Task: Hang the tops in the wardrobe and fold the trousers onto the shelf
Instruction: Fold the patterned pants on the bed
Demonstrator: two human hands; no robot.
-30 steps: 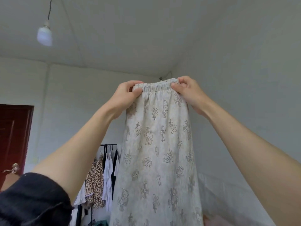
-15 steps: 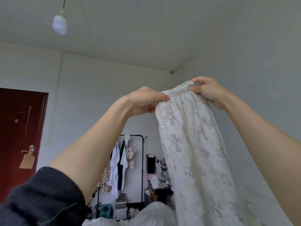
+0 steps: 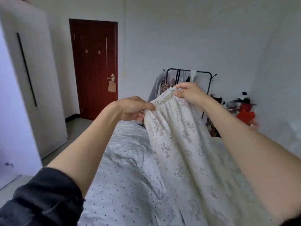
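Both arms are stretched forward over the bed, which lies beneath the hands and is covered with a white sheet dotted in black. The left forearm is bare from a dark pushed-up sleeve; the right forearm is bare as far as it can be seen. To the left of the left hand a tall white wardrobe is seen, and beyond it a dark red door. Behind the right hand a black clothes rack with hanging garments is placed against the wall.

The trousers are held up between the two hands by the gathered elastic waistband and hang down toward the bed, where the lower cloth is lost at the frame's bottom edge. The fabric is cream, printed with outlined crosses and small cartoon figures.

The left hand is closed on the near end of the waistband, thumb on top and fingers curled beneath. The right hand, slightly higher and farther off, pinches the other end.
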